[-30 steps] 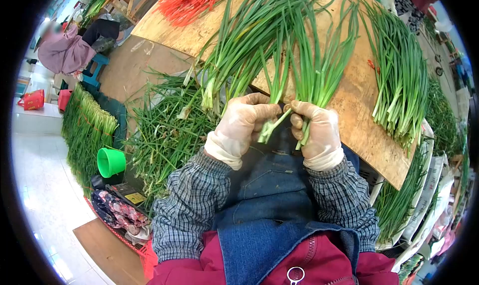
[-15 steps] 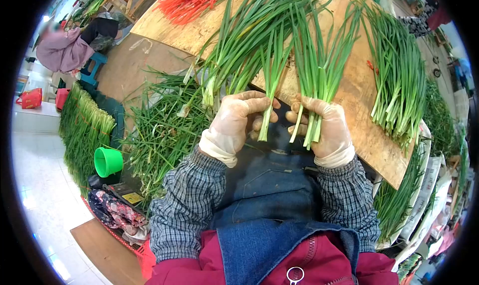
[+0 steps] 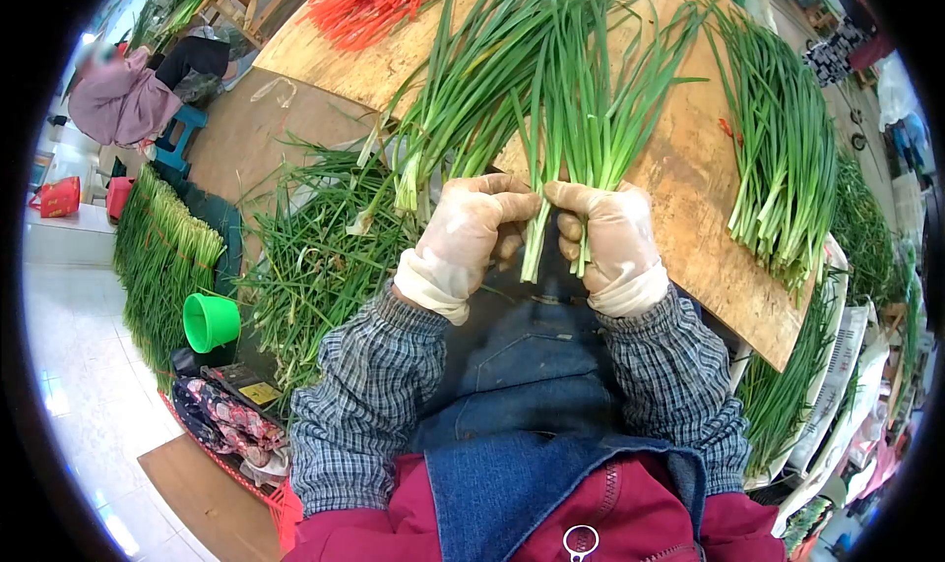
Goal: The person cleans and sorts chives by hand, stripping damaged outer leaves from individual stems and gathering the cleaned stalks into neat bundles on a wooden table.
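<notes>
Both of my hands wear pale translucent gloves and meet near the front edge of the wooden board point(image 3: 689, 163). My left hand point(image 3: 471, 229) pinches a few green stalks point(image 3: 535, 242) near their white lower ends. Beside it, my right hand point(image 3: 612, 229) is closed round a bunch of green stalks point(image 3: 610, 134), leaves pointing away from me. A large loose heap of the same greens point(image 3: 492, 80) lies on the board behind my left hand. At the board's right lies another pile point(image 3: 785, 158), its white ends toward me.
Red strips point(image 3: 379, 6) lie at the board's far left. Leafy scraps point(image 3: 330, 252) pile up left of my hands. Further left are a green bucket point(image 3: 211, 323), standing bundles point(image 3: 167, 262) and a seated person point(image 3: 123, 99) by a blue stool point(image 3: 180, 139).
My hands have come together, bringing the left hand's few stalks against the right hand's bunch. The right hand has moved slightly left and up. A person at the far upper right shows more.
</notes>
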Demonstrator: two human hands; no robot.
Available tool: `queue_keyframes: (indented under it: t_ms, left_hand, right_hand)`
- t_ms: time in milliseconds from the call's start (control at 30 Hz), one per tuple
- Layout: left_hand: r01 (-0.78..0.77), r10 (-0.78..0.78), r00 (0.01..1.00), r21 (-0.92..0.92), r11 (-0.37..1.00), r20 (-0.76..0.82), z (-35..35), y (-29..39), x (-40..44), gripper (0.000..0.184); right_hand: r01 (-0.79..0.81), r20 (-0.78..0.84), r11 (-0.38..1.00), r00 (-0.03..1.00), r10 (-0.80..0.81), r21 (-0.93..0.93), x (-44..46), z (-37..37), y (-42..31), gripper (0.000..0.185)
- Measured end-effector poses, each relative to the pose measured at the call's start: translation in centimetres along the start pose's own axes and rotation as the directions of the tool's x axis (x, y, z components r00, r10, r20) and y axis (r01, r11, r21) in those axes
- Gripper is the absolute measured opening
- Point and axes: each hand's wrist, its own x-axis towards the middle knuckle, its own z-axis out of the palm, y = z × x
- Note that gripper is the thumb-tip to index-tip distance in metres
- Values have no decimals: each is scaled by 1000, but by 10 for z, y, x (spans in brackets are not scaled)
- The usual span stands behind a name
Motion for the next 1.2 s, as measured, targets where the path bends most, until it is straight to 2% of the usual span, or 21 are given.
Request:
queue_keyframes:
  t_ms: [233,333,467,533,600,767,833,967,1033,1133,1167,1200]
  left_hand:
    - [-8,7,1000,-38,999,-31,0,-6,3,14]
    - [22,-19,999,-102,995,26,-4,-7,4,15]
    - [-20,17,999,-98,995,-34,7,-4,-3,16]
    - [-48,43,998,-153,987,-35,13,-2,-6,17]
    - [-54,52,998,-89,995,-19,11,-1,-7,16]
    - [-15,14,999,-32,999,-44,2,-7,-2,16]
    - [4,-7,998,-62,998,-61,5,-2,-7,16]
    - [-117,99,988,-157,981,-122,2,-7,-3,15]
    - [-103,84,988,-145,984,-126,-3,-1,-7,15]
    - [-111,98,989,-119,987,-110,-9,5,-11,13]
    - [-118,105,988,-119,986,-110,-9,7,-12,13]
    - [-126,113,987,-119,985,-111,-9,10,-13,13]
  right_hand:
    - [-17,-17,990,1000,19,137,-1,-3,2,11]
    - [-52,3,982,999,52,181,1,-7,2,13]
    - [2,-1,996,1000,-2,92,-4,-3,0,6]
    - [16,10,999,1000,-15,-30,-4,0,0,9]
    - [32,50,989,998,-24,-146,-1,0,3,12]
    - [-13,13,990,1000,15,-141,-4,-4,-3,6]
    - [-17,40,1000,999,18,-22,-3,-8,-3,8]
    - [-76,82,971,995,59,226,4,-24,-5,17]
    - [-131,145,941,985,89,312,9,-36,-4,19]
    - [-72,36,924,997,62,376,4,-40,-4,15]
    - [-114,181,921,982,49,373,5,-50,-4,17]
    - [-144,209,889,976,56,435,4,-48,-4,20]
